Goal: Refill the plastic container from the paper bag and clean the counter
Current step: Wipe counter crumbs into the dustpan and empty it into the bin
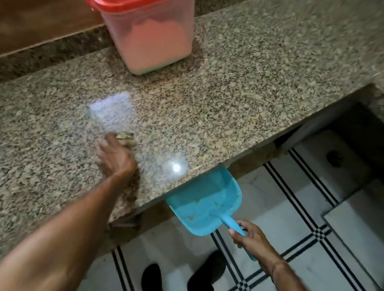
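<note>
Right hand grips turquoise plastic dustpan beneath speckled granite counter edge; left hand on counter, blurred, grip unclear.

plastic container at counter rear, dustpan below front edge, right of left hand

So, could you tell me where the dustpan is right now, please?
In the head view the dustpan is right of centre, its mouth tucked just under the counter edge; the right hand grips its handle, over the tiled floor.
</note>
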A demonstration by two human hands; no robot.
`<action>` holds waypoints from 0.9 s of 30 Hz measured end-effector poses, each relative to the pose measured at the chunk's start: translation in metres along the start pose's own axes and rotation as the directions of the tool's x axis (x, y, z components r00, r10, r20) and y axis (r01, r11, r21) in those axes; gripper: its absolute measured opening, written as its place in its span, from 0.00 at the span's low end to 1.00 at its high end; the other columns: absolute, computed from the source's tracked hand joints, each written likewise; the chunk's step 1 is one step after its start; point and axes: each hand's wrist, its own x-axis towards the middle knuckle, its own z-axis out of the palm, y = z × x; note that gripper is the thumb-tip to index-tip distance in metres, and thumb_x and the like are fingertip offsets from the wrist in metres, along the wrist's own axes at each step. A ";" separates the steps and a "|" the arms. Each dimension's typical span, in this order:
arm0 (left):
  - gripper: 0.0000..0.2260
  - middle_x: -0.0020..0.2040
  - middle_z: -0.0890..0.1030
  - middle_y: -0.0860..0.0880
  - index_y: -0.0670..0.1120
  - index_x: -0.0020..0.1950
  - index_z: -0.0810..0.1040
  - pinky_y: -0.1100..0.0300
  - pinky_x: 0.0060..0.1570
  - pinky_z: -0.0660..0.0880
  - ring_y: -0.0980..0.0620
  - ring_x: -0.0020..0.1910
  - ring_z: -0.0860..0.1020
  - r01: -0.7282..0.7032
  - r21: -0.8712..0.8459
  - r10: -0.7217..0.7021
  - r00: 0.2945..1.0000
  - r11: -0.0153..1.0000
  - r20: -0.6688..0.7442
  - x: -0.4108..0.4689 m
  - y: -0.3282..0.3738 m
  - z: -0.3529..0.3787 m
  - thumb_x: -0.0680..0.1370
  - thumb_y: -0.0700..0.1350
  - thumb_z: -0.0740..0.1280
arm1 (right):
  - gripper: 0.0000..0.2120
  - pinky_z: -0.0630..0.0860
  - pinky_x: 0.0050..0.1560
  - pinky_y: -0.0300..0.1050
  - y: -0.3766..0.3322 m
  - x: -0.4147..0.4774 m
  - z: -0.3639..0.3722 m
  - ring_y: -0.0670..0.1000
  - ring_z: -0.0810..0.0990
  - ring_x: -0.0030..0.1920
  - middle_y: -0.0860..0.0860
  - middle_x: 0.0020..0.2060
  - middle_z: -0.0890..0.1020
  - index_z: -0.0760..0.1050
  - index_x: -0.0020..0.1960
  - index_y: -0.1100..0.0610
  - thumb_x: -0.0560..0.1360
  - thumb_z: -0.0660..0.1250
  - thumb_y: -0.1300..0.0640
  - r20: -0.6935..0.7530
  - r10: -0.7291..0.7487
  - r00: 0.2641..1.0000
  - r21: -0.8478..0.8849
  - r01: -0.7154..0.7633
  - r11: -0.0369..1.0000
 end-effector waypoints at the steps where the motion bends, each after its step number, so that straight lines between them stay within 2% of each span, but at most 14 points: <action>1: 0.16 0.66 0.72 0.43 0.51 0.69 0.66 0.42 0.65 0.68 0.40 0.62 0.73 -0.099 -0.022 0.099 0.995 0.995 0.006 -0.019 0.009 0.011 0.80 0.49 0.57 | 0.06 0.76 0.41 0.36 0.000 0.003 -0.006 0.45 0.77 0.39 0.50 0.42 0.80 0.80 0.57 0.55 0.80 0.70 0.57 0.006 0.005 1.000 0.001 -0.005 1.000; 4: 0.13 0.53 0.77 0.55 0.59 0.63 0.70 0.48 0.57 0.74 0.51 0.50 0.76 -0.376 -0.146 0.382 0.924 0.915 0.014 -0.076 0.056 0.039 0.80 0.56 0.53 | 0.06 0.76 0.42 0.37 0.000 0.011 -0.025 0.45 0.77 0.39 0.48 0.41 0.80 0.80 0.57 0.54 0.80 0.70 0.56 0.031 0.014 0.999 -0.009 -0.013 1.000; 5: 0.12 0.51 0.76 0.56 0.59 0.63 0.70 0.50 0.56 0.72 0.53 0.49 0.75 -0.469 -0.162 0.481 0.876 0.868 0.040 -0.091 0.071 0.044 0.81 0.54 0.56 | 0.06 0.75 0.43 0.37 -0.001 0.013 -0.031 0.44 0.77 0.39 0.48 0.41 0.80 0.80 0.56 0.54 0.80 0.70 0.56 0.037 0.018 0.999 -0.012 -0.018 1.000; 7: 0.13 0.50 0.74 0.54 0.56 0.67 0.70 0.53 0.55 0.69 0.53 0.49 0.72 -0.527 -0.205 0.556 0.822 0.825 0.123 -0.100 0.094 0.050 0.82 0.50 0.59 | 0.05 0.75 0.43 0.38 0.000 0.016 -0.043 0.45 0.76 0.39 0.48 0.39 0.79 0.80 0.56 0.54 0.80 0.69 0.57 0.047 0.026 0.999 -0.010 -0.026 1.000; 11: 0.15 0.53 0.77 0.51 0.52 0.66 0.71 0.50 0.50 0.78 0.51 0.50 0.76 -0.403 -0.212 0.419 0.907 0.890 0.035 -0.042 0.098 0.039 0.79 0.50 0.57 | 0.06 0.76 0.45 0.39 0.000 0.019 -0.063 0.46 0.76 0.41 0.49 0.42 0.80 0.81 0.56 0.53 0.80 0.69 0.56 0.042 0.011 0.999 0.016 -0.012 1.000; 13: 0.13 0.55 0.78 0.48 0.47 0.67 0.70 0.55 0.45 0.75 0.49 0.49 0.76 -0.205 -0.150 0.210 0.978 0.967 0.013 -0.001 0.090 0.027 0.82 0.45 0.59 | 0.07 0.75 0.46 0.40 -0.001 0.022 -0.070 0.47 0.76 0.41 0.49 0.42 0.80 0.80 0.57 0.54 0.80 0.70 0.56 0.026 0.007 1.000 0.037 -0.008 0.999; 15: 0.13 0.57 0.78 0.42 0.45 0.67 0.69 0.48 0.50 0.76 0.43 0.52 0.77 -0.019 -0.063 0.018 1.000 0.998 -0.009 0.024 0.085 0.023 0.83 0.44 0.61 | 0.07 0.74 0.45 0.40 -0.001 0.025 -0.077 0.48 0.75 0.41 0.49 0.42 0.80 0.80 0.57 0.55 0.80 0.70 0.56 0.019 0.006 1.000 0.050 -0.007 0.999; 17: 0.11 0.54 0.81 0.49 0.51 0.64 0.72 0.46 0.53 0.78 0.49 0.50 0.80 -0.113 -0.061 0.113 0.994 0.992 -0.003 0.017 0.093 0.034 0.82 0.47 0.64 | 0.07 0.74 0.45 0.41 0.002 0.027 -0.082 0.47 0.75 0.41 0.50 0.42 0.79 0.80 0.57 0.56 0.80 0.70 0.57 0.017 0.009 1.000 0.051 -0.009 0.999; 19: 0.06 0.46 0.81 0.59 0.58 0.57 0.74 0.57 0.46 0.81 0.63 0.42 0.80 -0.393 -0.151 0.401 0.916 0.907 0.028 -0.020 0.113 0.054 0.81 0.49 0.65 | 0.06 0.74 0.43 0.37 0.004 0.028 -0.085 0.43 0.75 0.39 0.50 0.42 0.78 0.80 0.56 0.57 0.80 0.69 0.57 0.021 0.009 1.000 0.047 -0.010 0.999; 21: 0.04 0.43 0.78 0.61 0.57 0.56 0.74 0.69 0.42 0.75 0.65 0.40 0.77 -0.613 -0.208 0.641 0.760 0.762 0.109 -0.064 0.136 0.067 0.82 0.48 0.63 | 0.05 0.73 0.40 0.34 0.005 0.028 -0.087 0.41 0.75 0.35 0.49 0.40 0.78 0.80 0.55 0.57 0.80 0.69 0.58 0.018 0.024 1.000 0.033 -0.024 0.999; 22: 0.05 0.44 0.76 0.61 0.56 0.58 0.73 0.68 0.46 0.72 0.63 0.41 0.76 -0.695 -0.221 0.727 0.673 0.684 0.135 -0.081 0.145 0.073 0.84 0.49 0.60 | 0.05 0.73 0.40 0.33 0.004 0.028 -0.087 0.40 0.75 0.35 0.49 0.40 0.78 0.80 0.55 0.57 0.80 0.69 0.58 0.012 0.028 1.000 0.030 -0.029 0.999; 24: 0.11 0.48 0.76 0.55 0.54 0.64 0.71 0.56 0.52 0.73 0.57 0.45 0.74 -0.741 -0.239 0.777 0.615 0.627 0.132 -0.082 0.155 0.085 0.84 0.53 0.55 | 0.05 0.73 0.40 0.34 0.001 0.027 -0.089 0.40 0.75 0.34 0.49 0.40 0.78 0.80 0.55 0.56 0.80 0.69 0.58 -0.003 0.032 0.999 0.041 -0.032 0.999; 25: 0.14 0.49 0.77 0.55 0.54 0.64 0.71 0.53 0.52 0.75 0.55 0.45 0.75 -0.705 -0.258 0.744 0.661 0.661 0.100 -0.071 0.158 0.086 0.84 0.56 0.53 | 0.05 0.73 0.40 0.35 0.001 0.027 -0.091 0.40 0.75 0.35 0.49 0.41 0.79 0.80 0.55 0.55 0.80 0.70 0.57 -0.012 0.034 0.999 0.044 -0.033 0.998; 27: 0.12 0.48 0.79 0.58 0.54 0.60 0.73 0.59 0.44 0.78 0.60 0.42 0.78 -0.575 -0.256 0.603 0.797 0.777 0.040 -0.033 0.159 0.082 0.83 0.57 0.56 | 0.06 0.73 0.42 0.37 0.000 0.026 -0.093 0.40 0.75 0.35 0.48 0.39 0.79 0.81 0.54 0.55 0.80 0.70 0.55 -0.035 0.033 0.999 0.048 -0.031 0.998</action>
